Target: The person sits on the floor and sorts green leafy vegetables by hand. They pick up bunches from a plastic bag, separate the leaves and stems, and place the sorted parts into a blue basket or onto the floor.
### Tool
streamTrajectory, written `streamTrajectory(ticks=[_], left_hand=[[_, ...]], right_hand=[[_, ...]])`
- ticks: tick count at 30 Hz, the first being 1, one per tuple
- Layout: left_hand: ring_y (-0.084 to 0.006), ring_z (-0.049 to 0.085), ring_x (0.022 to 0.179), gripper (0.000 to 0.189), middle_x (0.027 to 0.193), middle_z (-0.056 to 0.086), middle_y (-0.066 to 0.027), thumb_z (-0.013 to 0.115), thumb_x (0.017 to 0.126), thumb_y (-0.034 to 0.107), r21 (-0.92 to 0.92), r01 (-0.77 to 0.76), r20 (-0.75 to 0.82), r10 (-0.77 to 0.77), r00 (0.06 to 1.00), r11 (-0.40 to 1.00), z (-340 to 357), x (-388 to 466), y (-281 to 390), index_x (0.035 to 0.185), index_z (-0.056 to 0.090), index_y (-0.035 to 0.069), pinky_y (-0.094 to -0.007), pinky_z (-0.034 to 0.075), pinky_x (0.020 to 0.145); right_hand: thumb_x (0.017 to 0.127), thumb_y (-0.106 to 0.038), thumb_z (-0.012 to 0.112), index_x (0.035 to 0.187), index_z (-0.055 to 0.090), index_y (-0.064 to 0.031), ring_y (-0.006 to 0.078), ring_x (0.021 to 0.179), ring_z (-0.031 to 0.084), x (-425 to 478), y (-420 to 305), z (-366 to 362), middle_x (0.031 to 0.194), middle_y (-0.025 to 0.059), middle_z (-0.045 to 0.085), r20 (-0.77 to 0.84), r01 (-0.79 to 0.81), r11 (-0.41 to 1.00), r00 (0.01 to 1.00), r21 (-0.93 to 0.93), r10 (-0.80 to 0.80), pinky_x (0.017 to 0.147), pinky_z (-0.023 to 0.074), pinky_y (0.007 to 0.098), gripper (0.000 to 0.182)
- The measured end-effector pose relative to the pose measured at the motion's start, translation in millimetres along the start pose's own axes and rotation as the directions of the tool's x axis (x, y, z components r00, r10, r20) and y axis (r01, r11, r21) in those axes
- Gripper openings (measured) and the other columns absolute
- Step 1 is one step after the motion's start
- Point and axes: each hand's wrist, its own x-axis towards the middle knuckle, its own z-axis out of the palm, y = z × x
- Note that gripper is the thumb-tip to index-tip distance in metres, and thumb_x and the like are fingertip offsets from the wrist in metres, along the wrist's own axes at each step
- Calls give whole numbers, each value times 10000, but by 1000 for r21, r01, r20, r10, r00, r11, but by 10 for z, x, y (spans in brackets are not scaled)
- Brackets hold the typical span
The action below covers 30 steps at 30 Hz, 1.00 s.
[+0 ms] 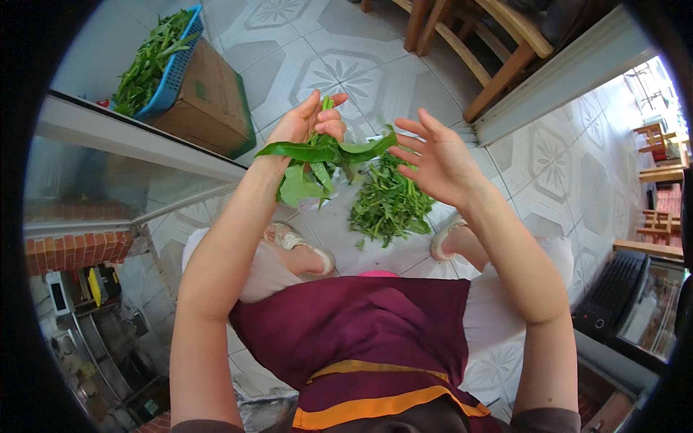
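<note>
My left hand [311, 122] is closed around the stems of a small bunch of leafy greens [306, 181], probably water spinach. Stem ends stick up between the fingers, while broad leaves hang down over the wrist. To the right, my right hand [427, 154] is held up with its fingers apart and nothing in it; a leaf tip of the bunch comes close to its fingers. Below both hands, a heap of loose greens [387, 203] lies on the tiled floor between my feet. Some clear plastic [338, 187] shows partly behind the held leaves.
A blue plastic basket [176, 67] full of greens rests on a cardboard box [208, 100] at upper left. Nearby runs a glass door's frame [146, 138]. A wooden chair [487, 65] stands at upper right, beside a pale door frame [563, 76]. My sandalled feet flank the heap.
</note>
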Motion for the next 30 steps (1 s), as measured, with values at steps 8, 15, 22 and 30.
streamTrajectory(ticks=[8, 15, 22, 30], left_hand=[[-56, 270, 499, 273, 595, 302, 23, 384, 943, 282, 207, -157, 128, 132, 983, 966, 46, -128, 130, 1070, 450, 50, -171, 272, 423], [-42, 253, 457, 276, 592, 322, 27, 367, 945, 313, 653, -401, 263, 304, 916, 642, 336, -289, 7, 1048, 453, 72, -174, 262, 399], [-112, 497, 575, 251, 639, 511, -56, 433, 924, 242, 624, -177, 702, 447, 555, -761, 843, -208, 867, 1050, 513, 41, -263, 421, 544], [-329, 463, 1095, 200, 1037, 562, -167, 406, 908, 307, -11, 760, 790, 460, 405, -649, 796, -758, 3105, 974, 496, 140, -612, 245, 887]], right_hand=[[895, -436, 399, 1201, 454, -66, 211, 1171, 364, -128, -138, -168, 1273, 119, 409, -40, 11, 1000, 999, 23, -10, 955, 230, 350, 483], [899, -404, 408, 1131, 527, -75, 188, 1134, 396, -117, -173, -287, 1212, 100, 470, -17, 28, 999, 999, 30, -28, 880, 288, 319, 420], [893, -374, 445, 1088, 542, -67, 170, 1016, 495, -186, -235, -516, 1104, 74, 545, -93, 73, 993, 994, 92, -64, 827, 370, 304, 377], [896, -351, 458, 1047, 536, -54, 177, 932, 539, -86, -157, -745, 1082, 98, 555, -159, 86, 985, 985, 151, -62, 779, 445, 299, 343]])
